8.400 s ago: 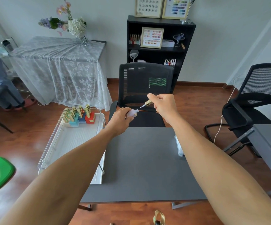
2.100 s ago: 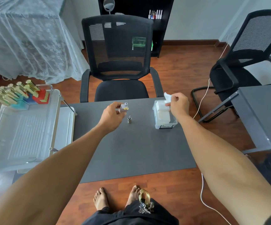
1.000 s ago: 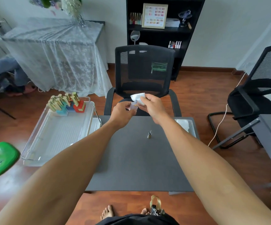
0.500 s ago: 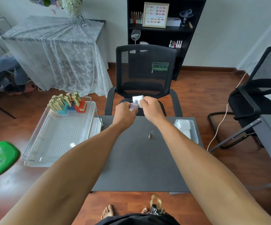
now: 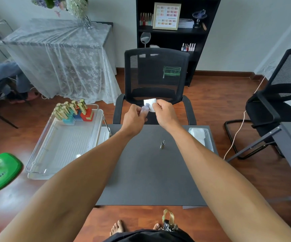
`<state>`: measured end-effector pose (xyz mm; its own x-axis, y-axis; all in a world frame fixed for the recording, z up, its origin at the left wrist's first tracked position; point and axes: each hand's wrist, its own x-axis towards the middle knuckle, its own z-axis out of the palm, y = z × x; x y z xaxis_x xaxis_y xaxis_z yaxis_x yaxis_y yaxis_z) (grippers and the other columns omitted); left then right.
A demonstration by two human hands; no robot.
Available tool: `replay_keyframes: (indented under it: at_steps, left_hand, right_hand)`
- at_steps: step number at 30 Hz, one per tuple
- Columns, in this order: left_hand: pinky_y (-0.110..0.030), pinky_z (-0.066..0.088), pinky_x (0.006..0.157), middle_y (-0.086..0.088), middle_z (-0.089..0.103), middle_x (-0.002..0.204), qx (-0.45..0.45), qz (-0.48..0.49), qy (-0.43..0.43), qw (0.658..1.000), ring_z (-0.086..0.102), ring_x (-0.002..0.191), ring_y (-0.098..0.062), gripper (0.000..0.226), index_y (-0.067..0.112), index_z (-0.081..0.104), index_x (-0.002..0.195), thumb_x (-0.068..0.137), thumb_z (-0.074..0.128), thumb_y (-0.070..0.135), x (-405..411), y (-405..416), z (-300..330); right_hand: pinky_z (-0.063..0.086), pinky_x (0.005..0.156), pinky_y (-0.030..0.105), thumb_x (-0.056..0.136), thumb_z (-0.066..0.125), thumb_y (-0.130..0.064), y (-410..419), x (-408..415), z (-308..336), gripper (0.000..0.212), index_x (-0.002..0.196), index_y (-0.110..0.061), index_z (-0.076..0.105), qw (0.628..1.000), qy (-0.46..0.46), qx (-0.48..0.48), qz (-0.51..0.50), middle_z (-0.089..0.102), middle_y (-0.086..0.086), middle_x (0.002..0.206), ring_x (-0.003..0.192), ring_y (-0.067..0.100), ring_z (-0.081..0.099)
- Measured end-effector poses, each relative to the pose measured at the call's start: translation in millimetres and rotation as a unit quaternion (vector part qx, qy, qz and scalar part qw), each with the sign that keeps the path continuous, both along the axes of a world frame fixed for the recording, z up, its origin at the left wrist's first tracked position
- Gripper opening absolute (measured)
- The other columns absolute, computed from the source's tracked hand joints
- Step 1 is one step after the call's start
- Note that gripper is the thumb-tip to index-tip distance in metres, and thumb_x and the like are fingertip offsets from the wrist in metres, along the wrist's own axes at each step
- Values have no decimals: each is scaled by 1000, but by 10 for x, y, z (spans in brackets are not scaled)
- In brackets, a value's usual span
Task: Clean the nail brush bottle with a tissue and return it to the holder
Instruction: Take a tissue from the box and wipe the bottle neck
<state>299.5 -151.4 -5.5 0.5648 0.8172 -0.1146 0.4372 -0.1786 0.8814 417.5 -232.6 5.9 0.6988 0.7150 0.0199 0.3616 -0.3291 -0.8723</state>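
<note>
My left hand grips a small lilac nail polish bottle, uncapped, its neck pointing right. My right hand pinches a white tissue pressed against the bottle's neck. Both hands hover above the far edge of the grey table. The bottle's brush cap stands upright on the table, brush up. The colourful holder with several gold-capped bottles sits at the far end of a clear tray on my left.
A clear tissue box sits at the table's far right corner. A black mesh chair faces the table's far side, another chair at right. A green object lies on the floor at left. My bare feet show below the table's near edge.
The brush cap was unscrewed and stood on the table, and a tissue was pulled from the box. Over the last second my hands stayed together, the tissue shifting slightly on the bottle's neck.
</note>
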Motion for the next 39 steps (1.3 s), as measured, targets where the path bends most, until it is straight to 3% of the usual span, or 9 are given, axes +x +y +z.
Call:
replay_keyframes:
  at_steps: [5, 10, 13, 15, 20, 23, 28, 33, 39]
  left_hand:
    - [-39, 65, 79, 0, 76, 79, 22, -2, -21, 1000, 76, 80, -20, 27, 17, 75, 89, 99, 71, 42, -27, 48, 39]
    - [-34, 56, 64, -8, 71, 85, 84, 10, 27, 996, 67, 75, -20, 22, 9, 69, 91, 97, 74, 29, -26, 49, 42]
    - [-38, 51, 60, -10, 69, 85, 122, 15, 41, 992, 60, 69, -19, 25, 4, 66, 89, 97, 73, 27, -24, 35, 40]
    - [-29, 44, 55, -5, 66, 85, 129, 19, 39, 991, 57, 67, -13, 27, 7, 61, 86, 98, 72, 29, -11, 22, 40]
    - [-15, 38, 54, 8, 62, 89, 84, -8, 46, 995, 60, 74, -10, 24, 18, 55, 103, 104, 64, 41, 20, 8, 50]
    - [-18, 40, 54, 1, 68, 91, 56, -34, 32, 997, 62, 76, -12, 36, 18, 54, 108, 107, 49, 53, 22, -5, 29]
    - [-20, 46, 66, 3, 71, 102, 57, -13, 10, 998, 64, 88, -12, 26, 15, 68, 114, 101, 70, 37, 33, 53, 20]
    - [-24, 44, 64, -3, 72, 88, 85, -1, 20, 996, 63, 78, -18, 15, 10, 75, 98, 95, 77, 25, 26, 40, -14]
    - [-22, 35, 51, 1, 61, 68, 117, 28, 41, 992, 50, 58, -13, 27, 14, 64, 72, 94, 75, 22, 28, -48, -34]
  right_hand:
    - [27, 54, 29, 104, 49, -12, 8, 2, -5, 42, 63, -17, 41, 1000, 2, 7, 4, 42, -4, 63, 59, 10, 35]
    - [29, 53, 27, 107, 49, -15, -24, -75, -43, 41, 66, -18, 49, 1000, -17, -10, 9, 50, -5, 65, 59, 9, 41]
    - [33, 54, 27, 109, 48, -16, -25, -121, -36, 36, 75, -12, 58, 999, -32, -17, 13, 57, -2, 71, 62, 11, 46]
    - [35, 54, 26, 109, 47, -17, -18, -121, -26, 33, 81, -7, 61, 999, -35, -18, 12, 60, 1, 75, 63, 11, 48]
    - [29, 53, 29, 107, 47, -15, -11, -59, -14, 35, 72, -13, 51, 999, -38, -17, -5, 51, -6, 66, 59, 10, 43]
    - [26, 53, 33, 105, 48, -13, -8, -7, -9, 37, 68, -12, 44, 999, -37, -10, -13, 46, -4, 63, 58, 11, 37]
    - [28, 48, 18, 106, 48, -13, -12, -22, 18, 45, 63, -23, 39, 999, -27, 21, -12, 42, -9, 62, 53, 3, 41]
    - [29, 54, 29, 107, 48, -14, -41, -78, -7, 43, 65, -21, 43, 1000, -13, 17, -12, 44, -7, 63, 59, 9, 38]
    - [31, 46, 14, 109, 49, -16, -89, -154, -13, 41, 68, -23, 46, 999, -50, 11, -18, 48, -11, 65, 57, 8, 43]
